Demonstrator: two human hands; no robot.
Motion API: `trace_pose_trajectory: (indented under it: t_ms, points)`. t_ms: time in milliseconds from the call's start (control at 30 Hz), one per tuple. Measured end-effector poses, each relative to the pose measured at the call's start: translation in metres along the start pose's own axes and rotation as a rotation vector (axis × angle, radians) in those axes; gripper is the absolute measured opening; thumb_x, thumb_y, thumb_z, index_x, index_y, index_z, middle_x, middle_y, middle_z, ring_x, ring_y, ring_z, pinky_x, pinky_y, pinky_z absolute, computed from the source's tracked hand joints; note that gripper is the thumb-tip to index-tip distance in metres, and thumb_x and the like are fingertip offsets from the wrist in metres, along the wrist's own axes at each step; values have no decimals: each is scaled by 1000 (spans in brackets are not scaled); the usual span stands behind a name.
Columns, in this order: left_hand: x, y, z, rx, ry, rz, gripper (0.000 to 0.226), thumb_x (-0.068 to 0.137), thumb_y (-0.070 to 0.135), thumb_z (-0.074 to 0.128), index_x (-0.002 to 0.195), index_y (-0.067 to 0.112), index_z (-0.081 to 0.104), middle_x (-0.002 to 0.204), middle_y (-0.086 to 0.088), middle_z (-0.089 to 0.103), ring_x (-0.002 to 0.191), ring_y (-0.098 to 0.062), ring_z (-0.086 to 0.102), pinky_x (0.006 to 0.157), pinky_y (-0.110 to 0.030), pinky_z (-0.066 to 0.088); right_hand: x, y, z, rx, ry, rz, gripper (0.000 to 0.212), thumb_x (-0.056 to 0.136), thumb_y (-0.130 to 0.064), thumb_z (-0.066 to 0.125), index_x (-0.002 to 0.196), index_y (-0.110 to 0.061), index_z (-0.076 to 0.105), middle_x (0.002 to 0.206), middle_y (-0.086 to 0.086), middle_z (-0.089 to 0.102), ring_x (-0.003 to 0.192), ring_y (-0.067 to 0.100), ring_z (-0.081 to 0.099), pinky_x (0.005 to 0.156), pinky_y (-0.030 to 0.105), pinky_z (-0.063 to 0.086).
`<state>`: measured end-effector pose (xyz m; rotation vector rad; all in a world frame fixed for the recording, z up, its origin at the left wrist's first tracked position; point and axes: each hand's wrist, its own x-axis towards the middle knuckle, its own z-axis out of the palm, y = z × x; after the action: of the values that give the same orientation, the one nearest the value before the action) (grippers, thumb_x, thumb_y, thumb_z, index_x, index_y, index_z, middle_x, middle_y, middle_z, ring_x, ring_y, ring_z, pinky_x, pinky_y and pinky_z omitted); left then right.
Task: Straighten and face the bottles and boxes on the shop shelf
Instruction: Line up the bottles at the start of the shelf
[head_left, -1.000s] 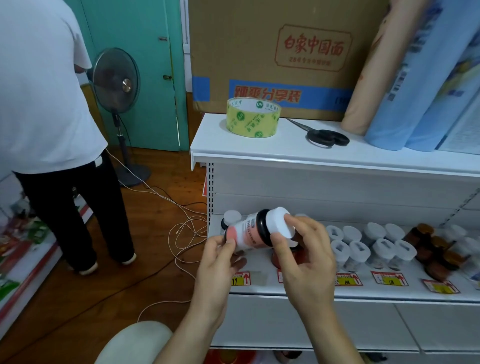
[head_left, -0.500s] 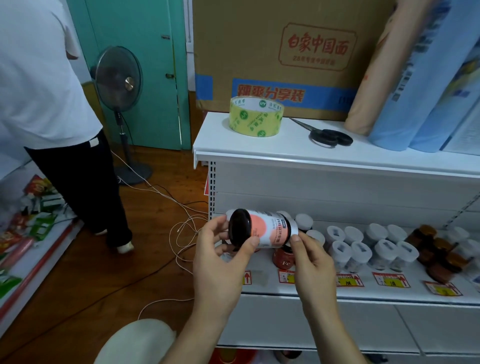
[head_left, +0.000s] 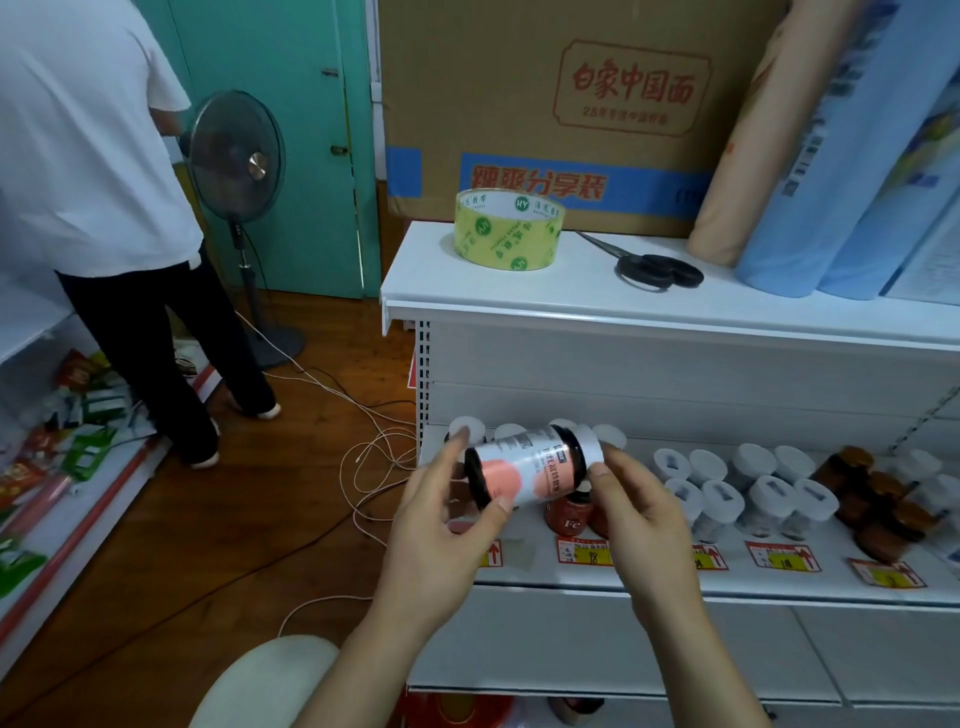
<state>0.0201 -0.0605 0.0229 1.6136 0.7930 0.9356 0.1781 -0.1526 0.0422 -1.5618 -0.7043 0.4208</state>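
A bottle (head_left: 524, 470) with a white-and-pink label and a white cap lies sideways in the air in front of the white shop shelf (head_left: 649, 574), its dark base pointing left. My left hand (head_left: 441, 525) grips its base end between thumb and fingers. My right hand (head_left: 636, 512) holds the cap end with its fingertips. Behind it on the shelf stand a red bottle (head_left: 569, 517), several white-capped bottles (head_left: 748, 486) and brown jars (head_left: 878, 512) to the right.
On the top shelf board lie a roll of yellow tape (head_left: 506, 228), black scissors (head_left: 652, 267), a cardboard box (head_left: 571, 104) and blue rolls (head_left: 852, 156). A person (head_left: 98, 208) stands at left by a fan (head_left: 236, 156). Cables (head_left: 363, 447) trail on the floor.
The bottle has been turned end over end: a second ago its white cap pointed toward my right hand's palm side, then its dark base swung left. It now sits slightly more level, label showing.
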Motion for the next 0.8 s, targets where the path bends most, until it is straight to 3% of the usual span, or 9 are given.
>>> trace_pose_trajectory:
  t_ms: [133,200,300,400,567,800]
  points:
    - [2,-18,-1,41,-79,-51,58,88,16,76,132,43,50,131,7,58,113,-3,63,94,-26,56,10,-15,-12,-86,-143,-45,18,96,-16,63,99,-32,71,94,-17,75,87,2,70,75,23,54]
    - [1,-24,1,104,-100,-64,56,90,17,73,128,47,46,131,11,57,111,1,62,89,-20,54,18,-22,-18,-213,-194,-52,10,91,-22,70,94,-32,72,91,-20,74,81,2,69,71,21,53]
    - [1,-36,5,250,-126,-79,55,93,24,70,128,48,36,130,15,57,111,-1,59,89,-19,51,27,-28,-18,-480,-222,-115,11,83,-31,76,91,-38,71,82,-26,70,78,-6,65,65,7,47]
    - [4,-48,9,361,-135,-99,63,90,33,71,142,36,36,135,17,55,122,-5,55,102,-32,49,33,-23,-10,-695,-217,-204,20,82,-39,74,102,-36,73,87,-18,71,79,-1,65,71,16,50]
    - [10,-70,5,692,-216,-93,52,96,44,60,143,25,46,137,5,54,128,-16,49,102,-31,45,48,9,4,-889,-264,-307,32,88,-33,69,118,-21,70,112,-6,71,98,15,65,75,23,42]
    - [15,-112,7,1125,-437,-128,65,100,51,44,155,20,27,158,-5,32,144,-28,29,115,-42,33,64,55,24,-935,-358,-331,30,92,-24,68,118,-10,67,114,7,68,102,27,63,79,31,45]
